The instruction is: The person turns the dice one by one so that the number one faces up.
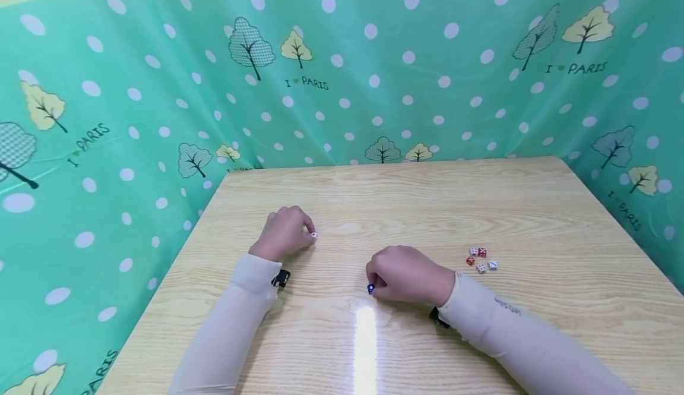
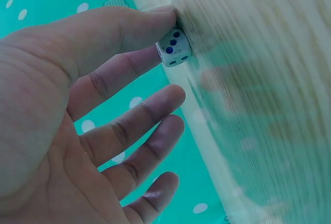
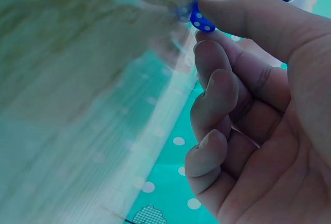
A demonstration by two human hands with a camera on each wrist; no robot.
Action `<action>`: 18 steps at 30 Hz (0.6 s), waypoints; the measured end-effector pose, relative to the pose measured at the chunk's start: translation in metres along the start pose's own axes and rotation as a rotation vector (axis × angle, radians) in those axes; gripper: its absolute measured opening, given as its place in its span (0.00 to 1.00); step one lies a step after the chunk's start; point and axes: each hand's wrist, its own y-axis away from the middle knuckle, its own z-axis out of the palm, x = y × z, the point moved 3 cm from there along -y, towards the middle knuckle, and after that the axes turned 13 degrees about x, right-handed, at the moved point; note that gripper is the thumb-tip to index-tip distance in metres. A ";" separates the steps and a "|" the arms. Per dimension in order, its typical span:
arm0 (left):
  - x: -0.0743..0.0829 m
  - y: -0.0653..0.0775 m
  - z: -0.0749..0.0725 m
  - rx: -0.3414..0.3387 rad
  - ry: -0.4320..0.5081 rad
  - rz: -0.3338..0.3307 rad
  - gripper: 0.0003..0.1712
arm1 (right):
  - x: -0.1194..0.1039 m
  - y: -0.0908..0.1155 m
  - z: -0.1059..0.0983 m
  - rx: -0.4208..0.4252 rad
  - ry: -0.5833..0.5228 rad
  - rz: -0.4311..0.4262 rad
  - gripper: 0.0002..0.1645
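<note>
Between thumb and index finger, my left hand (image 1: pixel 284 231) pinches a white die (image 2: pixel 175 48) with dark pips, low at the tabletop on the left. The other fingers of that hand are spread loosely in the left wrist view. My right hand (image 1: pixel 408 273) pinches a blue die (image 3: pixel 202 21) with white pips, right at the table surface near the middle. Its remaining fingers are curled in toward the palm. In the head view the blue die (image 1: pixel 371 288) peeks out beside the fingertips, and the white die (image 1: pixel 314 236) shows at the left fingertips.
To the right of my right hand lies a loose group of red dice (image 1: pixel 482 252) and white dice (image 1: pixel 493 265). The pale wooden table (image 1: pixel 427 199) reflects a bright light strip near its front. A green dotted curtain (image 1: pixel 342 74) hangs around the back and sides.
</note>
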 end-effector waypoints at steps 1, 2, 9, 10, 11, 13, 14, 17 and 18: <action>-0.001 0.000 0.000 -0.001 0.001 -0.002 0.04 | -0.001 0.000 0.000 0.001 0.000 -0.002 0.09; -0.001 0.000 0.000 -0.003 0.003 -0.005 0.04 | -0.001 0.000 0.000 0.002 -0.001 -0.003 0.09; -0.006 -0.001 0.002 -0.034 -0.005 -0.023 0.03 | -0.002 0.000 0.000 0.012 -0.001 -0.004 0.09; -0.007 -0.001 0.002 -0.039 -0.004 -0.025 0.03 | -0.002 0.000 0.000 0.012 -0.001 -0.004 0.09; -0.007 -0.002 0.002 -0.044 -0.006 -0.028 0.03 | -0.002 0.000 0.000 0.013 -0.002 -0.004 0.09; -0.008 -0.002 0.002 -0.049 -0.007 -0.034 0.03 | -0.002 0.000 0.000 0.014 -0.002 -0.004 0.09; -0.008 -0.002 0.002 -0.052 -0.006 -0.036 0.03 | -0.002 0.000 0.000 0.015 -0.002 -0.003 0.09; -0.008 -0.001 0.001 -0.055 -0.005 -0.041 0.03 | -0.002 0.000 0.000 0.018 -0.004 -0.001 0.08; -0.009 -0.001 0.000 -0.056 -0.004 -0.043 0.03 | -0.003 0.000 0.001 0.019 -0.005 0.000 0.08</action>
